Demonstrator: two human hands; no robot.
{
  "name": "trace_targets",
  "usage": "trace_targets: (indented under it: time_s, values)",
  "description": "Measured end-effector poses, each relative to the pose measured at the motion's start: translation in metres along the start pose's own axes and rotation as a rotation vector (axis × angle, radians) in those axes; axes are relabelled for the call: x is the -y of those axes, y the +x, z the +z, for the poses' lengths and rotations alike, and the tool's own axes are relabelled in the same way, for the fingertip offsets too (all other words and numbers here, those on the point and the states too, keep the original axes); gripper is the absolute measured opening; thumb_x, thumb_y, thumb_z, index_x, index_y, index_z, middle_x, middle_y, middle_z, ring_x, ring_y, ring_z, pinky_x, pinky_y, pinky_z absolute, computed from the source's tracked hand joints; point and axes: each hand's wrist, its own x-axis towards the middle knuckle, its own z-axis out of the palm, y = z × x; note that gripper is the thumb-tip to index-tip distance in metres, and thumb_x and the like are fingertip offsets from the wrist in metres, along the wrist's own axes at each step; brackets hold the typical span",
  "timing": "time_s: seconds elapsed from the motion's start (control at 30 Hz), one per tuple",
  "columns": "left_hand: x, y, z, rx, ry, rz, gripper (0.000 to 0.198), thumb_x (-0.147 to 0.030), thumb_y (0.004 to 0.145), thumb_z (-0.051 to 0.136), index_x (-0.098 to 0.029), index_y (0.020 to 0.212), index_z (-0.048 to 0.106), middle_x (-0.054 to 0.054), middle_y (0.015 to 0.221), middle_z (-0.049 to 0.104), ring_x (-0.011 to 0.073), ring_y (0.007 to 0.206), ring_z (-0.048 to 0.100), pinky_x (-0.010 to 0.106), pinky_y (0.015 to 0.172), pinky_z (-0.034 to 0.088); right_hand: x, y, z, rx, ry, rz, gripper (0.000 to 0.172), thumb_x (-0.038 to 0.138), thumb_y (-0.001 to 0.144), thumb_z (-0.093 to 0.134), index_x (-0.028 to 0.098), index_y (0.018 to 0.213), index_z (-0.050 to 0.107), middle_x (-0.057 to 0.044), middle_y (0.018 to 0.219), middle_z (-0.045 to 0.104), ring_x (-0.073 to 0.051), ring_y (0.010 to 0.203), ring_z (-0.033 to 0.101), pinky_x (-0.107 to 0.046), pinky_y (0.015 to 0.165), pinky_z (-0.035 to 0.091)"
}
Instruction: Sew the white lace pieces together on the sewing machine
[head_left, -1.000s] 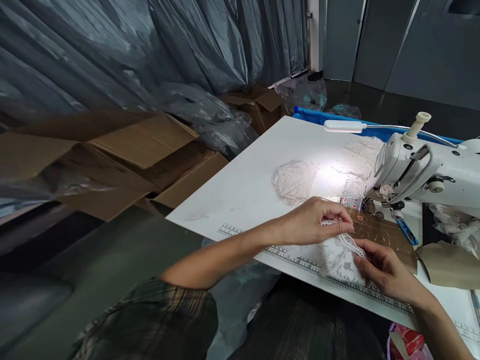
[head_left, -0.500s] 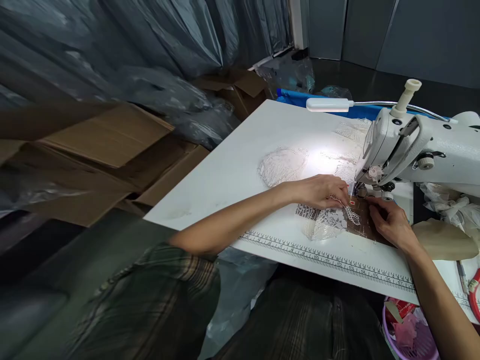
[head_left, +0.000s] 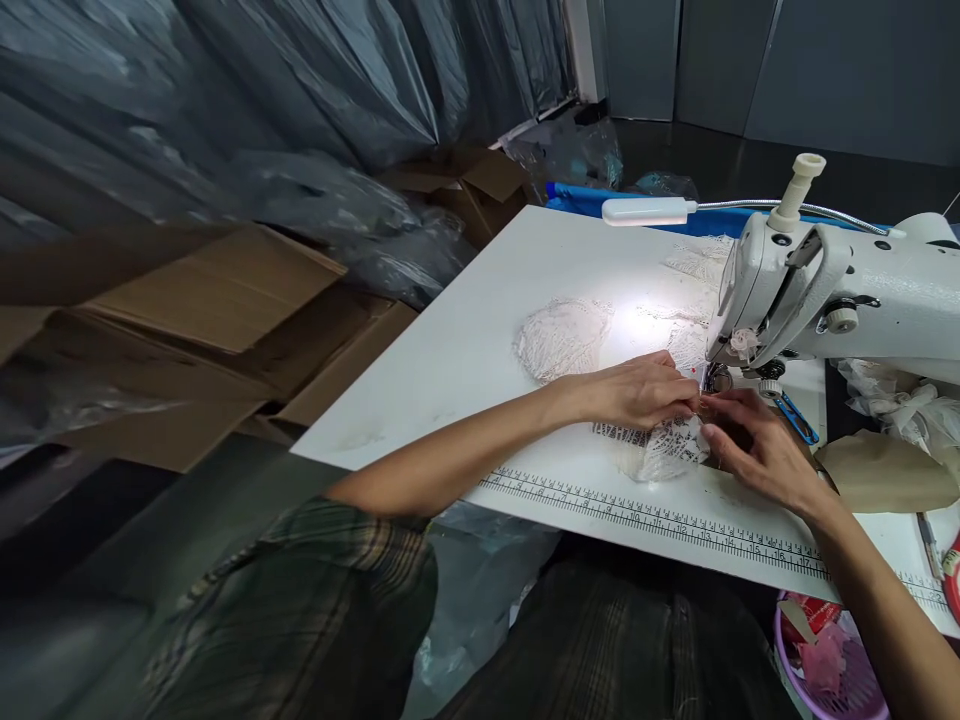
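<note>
Two bare hands work close together at the needle end of a white sewing machine (head_left: 862,270). The piece of white lace (head_left: 664,452) lies flat on the bench (head_left: 450,385), partly under the left hand (head_left: 652,390); take it as the centre of the clock. The left hand sits at twelve, its fingers curled nearly closed over the lace's upper edge. The right hand (head_left: 757,440) is at three, thumb and forefinger partly spread, tips at the lace's edge and just beside the left fingertips; whether it grips any fabric cannot be told.

The machine stands at two o'clock, its presser area touching or just beside the fingertips. A rounded heap of pale lace (head_left: 559,342) lies at ten, and a slim lamp (head_left: 649,211) hangs at twelve, beyond the hands. A printed ruler (head_left: 637,512) crosses six o'clock along the near edge. Out at three are a blue tool (head_left: 796,418), beyond the right hand, and a beige sheet (head_left: 885,475). Between four and five, below the bench, is a purple basket (head_left: 862,688).
</note>
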Motion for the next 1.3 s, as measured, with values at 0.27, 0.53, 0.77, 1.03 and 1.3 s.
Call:
trace_targets:
  time_s: [0.27, 0.53, 0.77, 1.03, 1.3]
  values:
    - [-0.010, -0.013, -0.011, -0.095, -0.345, -0.113, 0.017, -0.032, 0.097, 0.063, -0.018, 0.100, 0.072, 0.006, 0.088, 0.076, 0.0135, 0.079, 0.069, 0.027, 0.076, 0.053, 0.021, 0.006, 0.007, 0.154, 0.203, 0.048, 0.033, 0.048, 0.093, 0.053, 0.021, 0.083, 0.068, -0.007, 0.090, 0.071, -0.020, 0.083, 0.064, -0.035, 0.079, 0.052]
    - [0.003, -0.004, -0.025, -0.047, -0.431, -0.337, 0.031, -0.037, 0.101, 0.050, -0.015, 0.089, 0.068, -0.001, 0.069, 0.063, 0.0071, 0.057, 0.051, 0.020, 0.054, 0.037, 0.030, 0.007, 0.021, 0.237, 0.549, 0.386, 0.050, 0.072, 0.078, 0.064, 0.022, 0.076, 0.057, 0.003, 0.058, 0.054, -0.012, 0.048, 0.049, -0.026, 0.046, 0.039]
    - [0.030, 0.029, -0.010, 0.039, 0.295, -0.223, 0.021, -0.034, 0.096, 0.063, -0.017, 0.106, 0.070, 0.008, 0.108, 0.068, 0.0184, 0.089, 0.062, 0.026, 0.069, 0.041, 0.010, 0.007, 0.006, -0.017, -0.242, 0.295, 0.038, 0.059, 0.087, 0.061, 0.024, 0.074, 0.064, -0.004, 0.061, 0.066, -0.020, 0.056, 0.062, -0.030, 0.052, 0.044]
    - [0.041, 0.045, 0.008, 0.021, 0.474, -0.346, 0.021, -0.019, 0.096, 0.050, -0.010, 0.093, 0.069, 0.017, 0.100, 0.067, 0.0257, 0.089, 0.060, 0.035, 0.070, 0.040, -0.018, 0.009, 0.008, 0.063, -0.354, -0.253, 0.035, 0.030, 0.099, 0.045, 0.023, 0.120, 0.073, -0.011, 0.122, 0.073, -0.029, 0.111, 0.066, -0.050, 0.094, 0.053]
    - [0.061, 0.050, 0.005, -0.169, 0.321, -0.161, 0.024, -0.015, 0.096, 0.047, -0.013, 0.101, 0.070, 0.012, 0.108, 0.070, 0.0212, 0.096, 0.062, 0.033, 0.085, 0.047, -0.026, 0.003, 0.007, 0.031, -0.224, -0.190, 0.039, 0.030, 0.098, 0.045, 0.024, 0.129, 0.069, -0.012, 0.125, 0.071, -0.027, 0.112, 0.066, -0.049, 0.097, 0.053]
